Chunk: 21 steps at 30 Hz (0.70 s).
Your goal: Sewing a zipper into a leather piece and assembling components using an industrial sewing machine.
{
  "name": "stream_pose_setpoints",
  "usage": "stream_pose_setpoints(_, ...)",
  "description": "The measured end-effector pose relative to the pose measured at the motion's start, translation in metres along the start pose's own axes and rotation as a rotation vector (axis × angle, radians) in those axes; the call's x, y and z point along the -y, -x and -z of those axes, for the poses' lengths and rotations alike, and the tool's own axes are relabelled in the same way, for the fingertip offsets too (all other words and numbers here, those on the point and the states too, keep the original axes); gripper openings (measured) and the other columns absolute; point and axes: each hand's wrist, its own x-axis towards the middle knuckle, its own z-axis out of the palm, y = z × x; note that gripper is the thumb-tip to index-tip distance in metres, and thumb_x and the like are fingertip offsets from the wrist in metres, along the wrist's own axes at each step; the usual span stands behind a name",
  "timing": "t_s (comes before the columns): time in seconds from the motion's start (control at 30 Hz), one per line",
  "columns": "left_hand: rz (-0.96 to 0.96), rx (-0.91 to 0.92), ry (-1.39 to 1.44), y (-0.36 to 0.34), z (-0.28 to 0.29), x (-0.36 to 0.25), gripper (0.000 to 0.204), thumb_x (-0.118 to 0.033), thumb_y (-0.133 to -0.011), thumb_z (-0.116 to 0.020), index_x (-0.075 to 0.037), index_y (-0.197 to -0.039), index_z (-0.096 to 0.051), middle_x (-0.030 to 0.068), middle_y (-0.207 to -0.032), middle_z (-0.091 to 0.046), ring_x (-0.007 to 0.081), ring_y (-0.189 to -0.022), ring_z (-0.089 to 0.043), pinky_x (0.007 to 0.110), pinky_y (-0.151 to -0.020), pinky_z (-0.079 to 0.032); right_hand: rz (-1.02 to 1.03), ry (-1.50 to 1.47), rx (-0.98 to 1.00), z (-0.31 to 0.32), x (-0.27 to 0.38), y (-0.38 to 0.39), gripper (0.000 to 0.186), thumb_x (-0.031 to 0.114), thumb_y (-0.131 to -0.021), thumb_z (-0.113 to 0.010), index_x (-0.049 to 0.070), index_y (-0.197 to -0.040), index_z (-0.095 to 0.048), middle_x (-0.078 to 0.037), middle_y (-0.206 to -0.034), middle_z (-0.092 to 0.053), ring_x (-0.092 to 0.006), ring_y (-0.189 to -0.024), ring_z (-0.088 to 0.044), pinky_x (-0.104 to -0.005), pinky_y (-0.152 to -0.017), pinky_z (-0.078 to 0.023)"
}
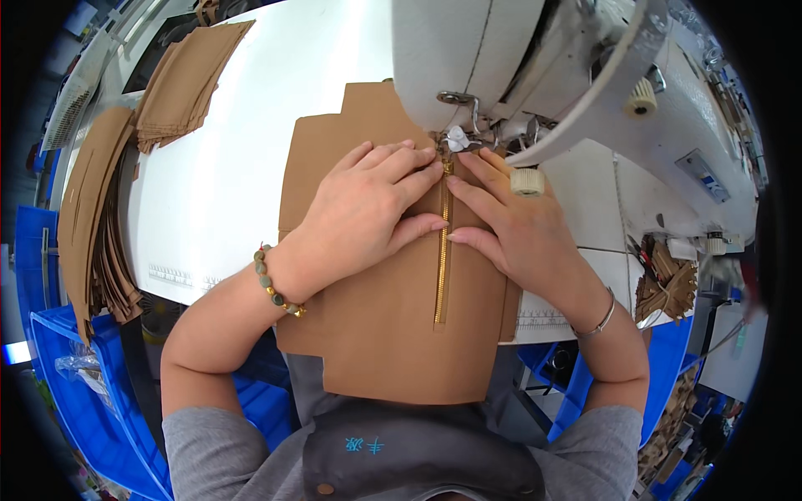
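A flat brown panel [393,342], probably leather, with notched corners lies on the white sewing table, its near end hanging over the edge toward my apron. Set into a slot in it is a gold-toothed zipper [441,280], running away from me to the sewing machine's needle area [455,140]. My left hand [363,200] rests flat on the panel left of the zipper, fingertips close to the presser foot. On the other side, my right hand [511,213] presses down with fingers spread. Both thumbs point inward near the zipper. The needle itself is hard to make out.
The white sewing machine [693,150] fills the upper right. A stack of brown pieces [188,79] lies at the far left, and more brown panels [88,200] hang over the left edge. Blue bins [83,392] stand below. Small brown pieces [666,292] sit at the right.
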Motion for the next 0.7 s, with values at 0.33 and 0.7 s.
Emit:
stream_pose_setpoints(0.33,0.004,0.007,-0.002,-0.001,0.001,0.000,0.053,-0.040,-0.090,-0.077,-0.003,-0.127,-0.070,0.0098,-0.124,-0.068,0.0312,-0.108,-0.063,0.041,-0.097,-0.052,-0.222,-0.236,-0.537,0.040,-0.033,-0.016,0.014,0.016,-0.095,-0.075,0.004,-0.097,-0.081,-0.008,-0.082,-0.077,-0.0204,-0.067,-0.069,-0.0303,-0.064,-0.051)
stream_pose_setpoints(0.7,-0.003,0.016,-0.039,0.001,0.002,-0.004,0.054,-0.040,-0.089,-0.077,-0.004,-0.128,-0.070,0.0095,-0.129,-0.068,0.0304,-0.111,-0.064,0.041,-0.099,-0.052,-0.312,-0.343,-0.479,0.034,-0.030,-0.012,0.012,0.013,-0.095,-0.074,0.004,-0.098,-0.081,-0.009,-0.086,-0.078,-0.0194,-0.072,-0.070,-0.0305,-0.070,-0.053)
